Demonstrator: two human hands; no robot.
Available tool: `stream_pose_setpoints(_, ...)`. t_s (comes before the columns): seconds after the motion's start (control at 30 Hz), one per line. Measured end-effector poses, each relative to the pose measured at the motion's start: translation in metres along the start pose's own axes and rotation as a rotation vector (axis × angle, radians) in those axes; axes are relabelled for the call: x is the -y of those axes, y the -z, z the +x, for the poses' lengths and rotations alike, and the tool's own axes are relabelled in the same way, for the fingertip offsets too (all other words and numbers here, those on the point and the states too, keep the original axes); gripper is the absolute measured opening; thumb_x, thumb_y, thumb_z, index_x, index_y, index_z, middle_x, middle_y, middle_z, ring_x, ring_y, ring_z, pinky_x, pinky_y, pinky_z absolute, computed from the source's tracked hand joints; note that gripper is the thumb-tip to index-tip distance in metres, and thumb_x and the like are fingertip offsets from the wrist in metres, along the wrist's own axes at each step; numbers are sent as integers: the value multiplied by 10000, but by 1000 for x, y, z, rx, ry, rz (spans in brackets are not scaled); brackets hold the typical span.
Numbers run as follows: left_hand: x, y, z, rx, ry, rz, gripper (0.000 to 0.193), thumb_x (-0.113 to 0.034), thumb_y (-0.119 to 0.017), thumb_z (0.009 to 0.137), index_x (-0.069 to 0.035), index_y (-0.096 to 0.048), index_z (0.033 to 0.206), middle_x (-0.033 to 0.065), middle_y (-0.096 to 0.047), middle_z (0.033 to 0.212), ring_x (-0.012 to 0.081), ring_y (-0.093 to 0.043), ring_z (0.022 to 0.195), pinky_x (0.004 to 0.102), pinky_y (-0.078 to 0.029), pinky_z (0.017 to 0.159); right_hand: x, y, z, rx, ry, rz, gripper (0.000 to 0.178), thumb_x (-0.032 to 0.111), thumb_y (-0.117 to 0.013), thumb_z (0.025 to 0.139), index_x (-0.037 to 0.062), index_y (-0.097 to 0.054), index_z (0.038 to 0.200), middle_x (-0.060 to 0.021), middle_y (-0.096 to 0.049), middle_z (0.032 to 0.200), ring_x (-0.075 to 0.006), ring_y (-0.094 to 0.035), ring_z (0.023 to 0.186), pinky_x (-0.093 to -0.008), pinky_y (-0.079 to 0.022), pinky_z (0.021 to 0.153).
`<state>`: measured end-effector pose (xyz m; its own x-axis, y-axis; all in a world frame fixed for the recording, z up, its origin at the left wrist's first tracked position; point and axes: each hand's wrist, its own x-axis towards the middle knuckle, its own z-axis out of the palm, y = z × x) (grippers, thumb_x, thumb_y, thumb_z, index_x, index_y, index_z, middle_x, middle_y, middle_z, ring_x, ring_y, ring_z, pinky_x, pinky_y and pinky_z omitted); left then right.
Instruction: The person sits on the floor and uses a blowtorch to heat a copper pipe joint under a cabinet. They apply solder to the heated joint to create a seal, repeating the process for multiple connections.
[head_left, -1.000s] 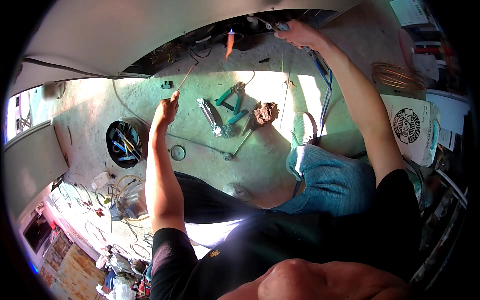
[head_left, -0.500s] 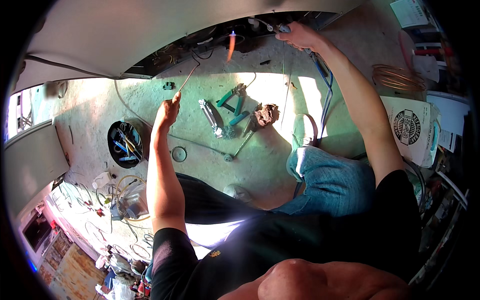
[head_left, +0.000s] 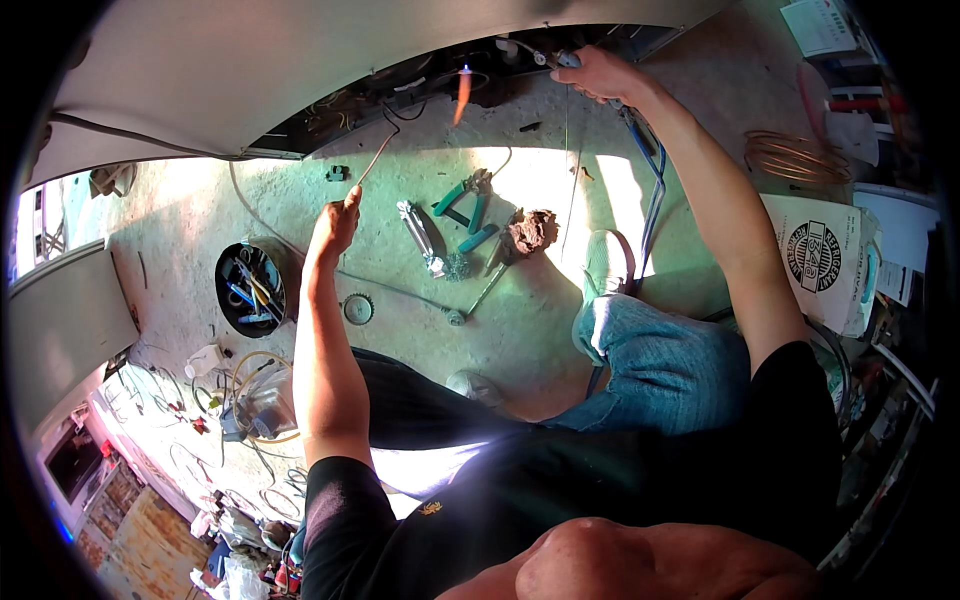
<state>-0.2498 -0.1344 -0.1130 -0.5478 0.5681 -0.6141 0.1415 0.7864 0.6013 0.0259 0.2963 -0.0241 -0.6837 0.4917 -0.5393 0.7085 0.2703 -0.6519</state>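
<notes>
My left hand point(head_left: 336, 226) is closed round a thin, bent brazing rod point(head_left: 377, 158), whose far end reaches toward the dark opening point(head_left: 390, 90) low in a large pale appliance point(head_left: 250, 65). In my right hand point(head_left: 600, 75) is a gas torch point(head_left: 568, 59), gripped by its handle near the opening's right part. Blue hoses point(head_left: 655, 190) run down from it. An orange flame point(head_left: 463, 97) with a bluish tip shows at the opening, between the rod and the torch handle. Shadow hides most of the parts inside.
Green-handled pliers point(head_left: 468, 200), a foil-like silver bundle point(head_left: 420, 237) and a brown crumpled lump point(head_left: 530, 232) lie on the floor between my arms. A black tub of tools point(head_left: 250, 290) stands left. At right are a copper coil point(head_left: 797, 155) and a white carton point(head_left: 820, 260).
</notes>
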Motion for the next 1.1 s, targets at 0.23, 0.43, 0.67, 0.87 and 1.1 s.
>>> stream_pose_setpoints(0.23, -3, 1, -4, 29, -7, -26, 700, -666, -444, 965, -81, -393, 585, -3, -368, 534, 132, -332, 527, 367, -302, 511, 3, 0, -1, -3, -10, -57, 308, 296, -665, 940, 17, -555, 869, -18, -479, 623, -94, -372, 446, -312, -281, 405)
stream_pose_setpoints(0.43, 0, -2, -1, -3, -12, -2, 706, -675, -443, 961, -82, -386, 584, -2, -363, 535, 133, -322, 531, 370, -299, 510, 3, 1, 0, -5, -8, -73, 312, 294, -662, 943, 25, -543, 839, -9, -463, 592, -95, -359, 430, -319, -277, 406)
stream_pose_setpoints(0.67, -8, -2, -6, -8, -15, 0, 699, -650, -451, 972, -72, -383, 586, 4, -363, 541, 135, -316, 540, 374, -302, 511, 1, -1, 1, -9, -8, -24, 289, 275, -658, 951, 32, -542, 844, 3, -443, 585, -88, -342, 428, -312, -265, 405)
stream_pose_setpoints(0.87, -9, -1, -9, -20, -12, -1, 694, -631, -461, 978, -60, -391, 589, 13, -367, 544, 143, -322, 545, 379, -314, 517, 2, -2, 0, 0, 8, -8, 290, 276, -659, 950, 27, -551, 848, 0, -445, 580, -89, -345, 426, -312, -265, 404)
stream_pose_setpoints(1.1, -7, -2, -6, -40, -12, 48, 703, -631, -459, 977, -40, -409, 601, 41, -371, 552, 162, -333, 559, 395, -341, 530, 4, -1, -1, -11, 13, -43, 312, 287, -664, 945, 12, -557, 841, -17, -454, 554, -104, -364, 413, -329, -287, 405)
